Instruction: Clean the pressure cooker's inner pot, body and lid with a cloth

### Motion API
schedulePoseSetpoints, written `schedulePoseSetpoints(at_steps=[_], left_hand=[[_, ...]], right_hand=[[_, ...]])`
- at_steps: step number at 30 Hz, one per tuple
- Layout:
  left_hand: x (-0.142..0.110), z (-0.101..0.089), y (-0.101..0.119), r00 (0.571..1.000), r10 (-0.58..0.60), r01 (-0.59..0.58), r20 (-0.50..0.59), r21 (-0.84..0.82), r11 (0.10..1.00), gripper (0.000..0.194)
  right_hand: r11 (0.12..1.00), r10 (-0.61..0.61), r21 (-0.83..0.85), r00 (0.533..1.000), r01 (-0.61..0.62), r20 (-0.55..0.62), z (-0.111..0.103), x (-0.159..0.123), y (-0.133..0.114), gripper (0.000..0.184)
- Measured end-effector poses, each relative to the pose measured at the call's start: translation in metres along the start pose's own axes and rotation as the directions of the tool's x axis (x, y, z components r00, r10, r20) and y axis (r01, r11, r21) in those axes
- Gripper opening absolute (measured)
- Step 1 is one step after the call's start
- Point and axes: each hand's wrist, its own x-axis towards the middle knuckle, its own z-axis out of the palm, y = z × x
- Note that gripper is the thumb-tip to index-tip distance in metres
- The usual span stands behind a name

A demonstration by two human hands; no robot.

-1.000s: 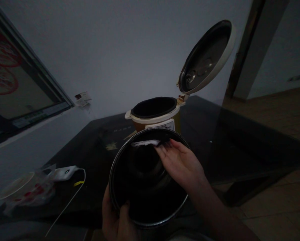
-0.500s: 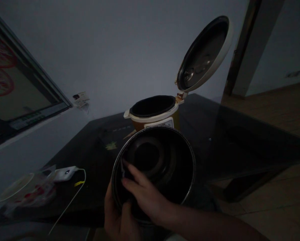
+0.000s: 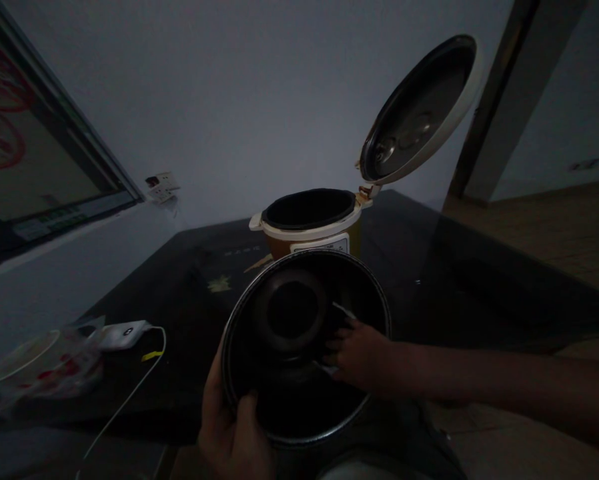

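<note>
A dark round inner pot (image 3: pixel 307 441) tilts toward me, its opening facing up and its inside in view. My left hand (image 3: pixel 235 432) grips its lower left rim, thumb inside and fingers around the outside. Inside the pot, my right hand (image 3: pixel 360 357) presses a thin pale tissue (image 3: pixel 344 310) against the right wall. Only the tissue's edges show past the fingers, so I cannot tell if it is paper or cloth. Behind the pot stands a gold and white electric cooker (image 3: pixel 307 235), its lid (image 3: pixel 419 110) raised to the right.
The cooker stands on a dark table (image 3: pixel 459 293) against a pale wall. At the left lie a plastic bag (image 3: pixel 64 373) with red print, a white power strip (image 3: pixel 124 335) and its cord (image 3: pixel 129 407). A wall socket (image 3: pixel 162 187) sits near the window.
My right hand has moved with the tissue from the left inner wall of the pot to the right one. My left hand keeps its grip on the rim.
</note>
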Motion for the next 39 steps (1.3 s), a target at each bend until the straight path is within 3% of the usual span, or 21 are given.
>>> schedulePoseSetpoints(at_steps=[3, 4, 6, 8, 10, 15, 20, 24, 27, 30, 32, 35, 39], left_hand=[[0.001, 0.001, 0.005, 0.997, 0.037, -0.036, 0.063, -0.027, 0.999, 0.044], [0.001, 0.001, 0.005, 0.996, 0.045, -0.043, 0.082, -0.026, 0.999, 0.044], [0.003, 0.000, 0.004, 0.993, 0.052, -0.050, 0.108, -0.018, 0.999, 0.045], [0.005, -0.002, 0.003, 0.991, 0.052, -0.053, 0.123, 0.000, 0.999, 0.045], [0.007, -0.002, 0.001, 0.990, 0.056, -0.059, 0.130, 0.021, 0.998, 0.045], [0.007, -0.001, 0.001, 0.991, 0.059, -0.061, 0.121, 0.012, 0.998, 0.044], [0.006, 0.000, 0.003, 0.985, 0.076, -0.076, 0.152, -0.003, 0.997, 0.046], [0.008, -0.001, 0.003, 0.988, 0.043, -0.045, 0.145, 0.006, 0.999, 0.046], [0.008, -0.001, 0.003, 0.990, 0.040, -0.041, 0.134, 0.005, 0.999, 0.045], [0.008, -0.001, 0.002, 0.992, 0.035, -0.034, 0.118, -0.007, 0.999, 0.045], [0.008, -0.002, 0.000, 0.994, 0.015, -0.015, 0.109, 0.000, 1.000, 0.045], [0.010, -0.005, -0.003, 0.994, 0.000, -0.003, 0.106, 0.030, 1.000, 0.045], [0.012, -0.007, -0.009, 0.991, -0.009, 0.008, 0.133, 0.006, 1.000, 0.045]], right_hand=[[0.992, -0.012, -0.128, 0.972, -0.019, -0.235, -0.012, -0.004, 0.028, 0.032], [0.995, -0.070, -0.092, 0.935, 0.040, -0.347, -0.019, -0.003, 0.035, 0.040], [0.971, -0.192, 0.019, 0.818, 0.240, -0.542, -0.035, 0.001, 0.044, 0.054], [0.903, -0.266, 0.098, 0.723, 0.419, -0.638, -0.050, 0.009, 0.045, 0.063], [0.841, -0.313, 0.144, 0.687, 0.522, -0.656, -0.063, 0.016, 0.042, 0.067], [0.822, -0.307, 0.224, 0.737, 0.524, -0.602, -0.080, 0.005, 0.036, 0.063], [0.887, -0.247, 0.186, 0.773, 0.423, -0.584, -0.071, -0.027, 0.039, 0.060], [0.984, -0.175, -0.060, 0.916, 0.165, -0.361, -0.042, -0.038, 0.034, 0.045], [0.970, -0.070, -0.241, 0.991, 0.042, -0.111, -0.020, -0.031, 0.020, 0.030], [0.976, -0.055, -0.209, 0.996, 0.068, 0.068, -0.006, -0.018, 0.004, 0.036], [0.989, -0.081, -0.117, 0.990, 0.094, 0.117, -0.001, -0.008, -0.007, 0.047], [0.986, -0.160, 0.068, 0.983, 0.155, 0.092, 0.005, 0.005, -0.018, 0.063], [0.921, -0.262, 0.298, 0.965, 0.249, 0.002, 0.012, 0.021, -0.027, 0.061]])
